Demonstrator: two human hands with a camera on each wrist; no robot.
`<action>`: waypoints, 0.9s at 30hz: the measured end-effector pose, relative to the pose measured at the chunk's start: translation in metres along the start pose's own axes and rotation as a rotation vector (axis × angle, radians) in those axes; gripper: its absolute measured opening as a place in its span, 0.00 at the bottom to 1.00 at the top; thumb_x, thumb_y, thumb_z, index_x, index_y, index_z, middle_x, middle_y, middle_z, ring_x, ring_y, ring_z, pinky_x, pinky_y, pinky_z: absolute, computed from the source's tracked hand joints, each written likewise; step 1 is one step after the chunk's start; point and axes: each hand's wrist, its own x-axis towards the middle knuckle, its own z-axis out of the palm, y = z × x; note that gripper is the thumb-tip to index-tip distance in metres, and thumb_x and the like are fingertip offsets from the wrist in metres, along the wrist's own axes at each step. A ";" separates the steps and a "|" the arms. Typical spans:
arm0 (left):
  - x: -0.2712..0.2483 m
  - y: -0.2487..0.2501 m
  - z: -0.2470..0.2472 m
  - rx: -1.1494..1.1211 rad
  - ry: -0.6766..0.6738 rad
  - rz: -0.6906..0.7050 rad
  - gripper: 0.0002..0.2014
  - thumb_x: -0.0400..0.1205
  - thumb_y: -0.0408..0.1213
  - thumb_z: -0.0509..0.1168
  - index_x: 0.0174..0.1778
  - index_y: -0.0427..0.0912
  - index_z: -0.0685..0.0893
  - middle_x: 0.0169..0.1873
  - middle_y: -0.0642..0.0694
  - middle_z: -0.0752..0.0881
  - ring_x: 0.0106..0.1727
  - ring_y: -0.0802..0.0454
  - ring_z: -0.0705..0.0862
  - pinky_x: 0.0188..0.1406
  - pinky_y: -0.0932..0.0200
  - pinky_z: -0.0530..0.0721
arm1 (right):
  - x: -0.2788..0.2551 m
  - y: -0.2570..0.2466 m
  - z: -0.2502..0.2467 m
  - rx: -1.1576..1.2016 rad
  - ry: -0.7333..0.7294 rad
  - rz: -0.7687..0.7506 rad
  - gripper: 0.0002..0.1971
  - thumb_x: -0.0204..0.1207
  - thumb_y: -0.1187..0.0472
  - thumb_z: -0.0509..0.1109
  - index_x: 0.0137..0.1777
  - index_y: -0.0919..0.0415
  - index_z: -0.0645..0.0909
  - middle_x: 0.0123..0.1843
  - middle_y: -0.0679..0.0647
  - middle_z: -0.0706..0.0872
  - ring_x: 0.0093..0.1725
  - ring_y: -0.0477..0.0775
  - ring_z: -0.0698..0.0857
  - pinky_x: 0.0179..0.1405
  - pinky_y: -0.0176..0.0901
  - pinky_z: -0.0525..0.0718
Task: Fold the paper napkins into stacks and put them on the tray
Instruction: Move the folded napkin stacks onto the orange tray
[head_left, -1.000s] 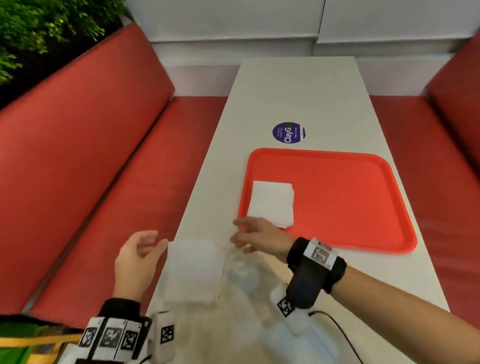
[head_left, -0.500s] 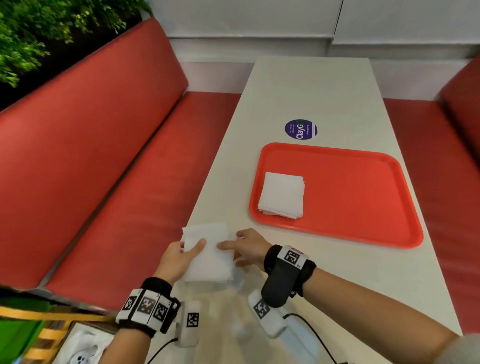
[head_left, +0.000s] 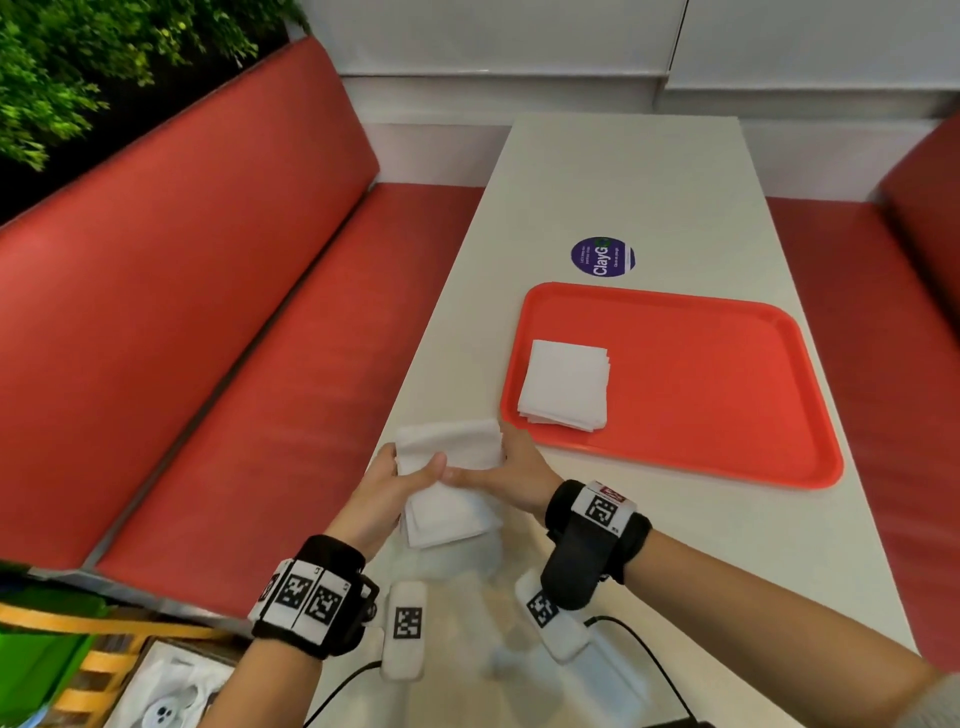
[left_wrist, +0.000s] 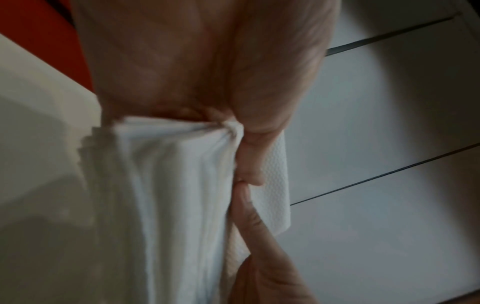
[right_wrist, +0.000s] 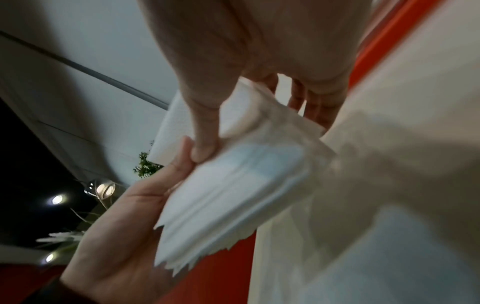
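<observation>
Both hands hold a bundle of white paper napkins (head_left: 447, 483) just above the table's near left edge, bent over at its middle. My left hand (head_left: 400, 478) grips the bundle (left_wrist: 166, 185) from the left, thumb on top. My right hand (head_left: 498, 467) grips the same napkins (right_wrist: 233, 185) from the right, its thumb (right_wrist: 205, 131) pressing on the fold and its fingers behind. The two thumbs touch. The orange tray (head_left: 727, 395) lies beyond on the table. A folded stack of napkins (head_left: 566, 384) rests at its left end.
The narrow white table (head_left: 649, 197) has red bench seats (head_left: 218, 374) on both sides. A round purple sticker (head_left: 602, 256) sits beyond the tray. A cable (head_left: 644, 654) trails over the table's near end. Green plants (head_left: 67, 57) fill the top left corner.
The left hand came in and took hold of the napkins, then both hands lifted the bundle and bent its far half over. The stack on the tray has not moved.
</observation>
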 end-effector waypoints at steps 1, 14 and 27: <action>0.000 0.002 0.003 -0.025 0.005 0.019 0.36 0.72 0.47 0.79 0.72 0.37 0.73 0.64 0.36 0.86 0.65 0.39 0.85 0.69 0.35 0.79 | -0.007 -0.003 -0.006 0.012 0.018 -0.027 0.48 0.47 0.35 0.88 0.67 0.47 0.72 0.66 0.51 0.81 0.63 0.49 0.84 0.63 0.51 0.85; 0.041 0.048 0.144 0.313 0.058 0.353 0.29 0.80 0.41 0.72 0.71 0.46 0.63 0.55 0.46 0.79 0.51 0.53 0.83 0.50 0.60 0.84 | -0.049 -0.008 -0.128 0.404 0.425 -0.181 0.17 0.84 0.55 0.66 0.66 0.66 0.80 0.61 0.59 0.89 0.60 0.59 0.88 0.55 0.49 0.88; 0.099 0.069 0.218 1.255 -0.206 0.599 0.36 0.75 0.46 0.75 0.76 0.38 0.69 0.72 0.43 0.74 0.73 0.46 0.72 0.71 0.51 0.74 | 0.014 0.043 -0.217 -0.016 0.638 0.187 0.28 0.77 0.53 0.72 0.72 0.67 0.71 0.67 0.60 0.82 0.66 0.63 0.82 0.66 0.55 0.79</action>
